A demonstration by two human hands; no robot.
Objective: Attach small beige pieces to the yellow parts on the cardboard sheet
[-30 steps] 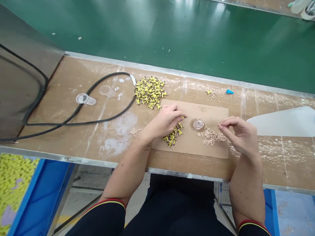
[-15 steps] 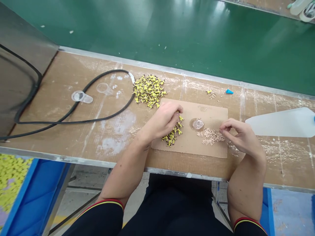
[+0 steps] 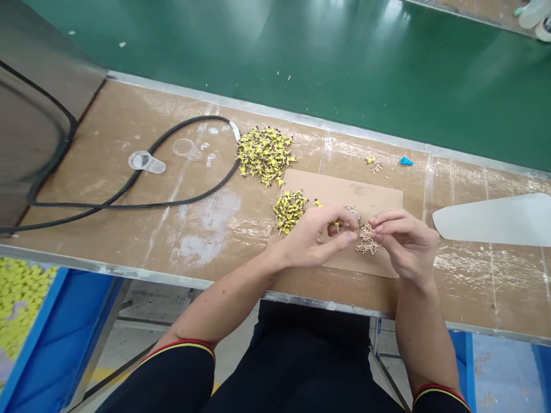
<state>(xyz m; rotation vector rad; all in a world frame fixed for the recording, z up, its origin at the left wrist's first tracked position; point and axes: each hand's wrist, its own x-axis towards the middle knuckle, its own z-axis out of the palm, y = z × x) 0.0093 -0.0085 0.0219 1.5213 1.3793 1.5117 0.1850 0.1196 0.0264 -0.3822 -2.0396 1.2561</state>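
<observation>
My left hand (image 3: 325,236) is over the cardboard sheet (image 3: 379,192), thumb and fingertips pinched together. A speck of yellow shows beside its fingers; what the pinch holds is too small to make out. Close on the right, my right hand (image 3: 404,241) also pinches, its fingertips over small beige pieces (image 3: 367,245) scattered on the sheet. Any piece in that pinch cannot be made out. A small clear round dish (image 3: 353,212) is partly hidden behind my left fingers. Left of that hand lies a cluster of small yellow-and-black figures (image 3: 289,211).
A larger heap of yellow-and-black figures (image 3: 264,155) sits behind the sheet. Black cable (image 3: 172,203) loops across the left, near two clear plastic scoops (image 3: 146,162). A blue cap (image 3: 406,161) lies at the back; a translucent white bottle (image 3: 495,219) lies right.
My left hand has moved right from the yellow figures towards the dish. My right hand has come slightly left, so both hands' fingertips are now close together. The view has shifted a little.
</observation>
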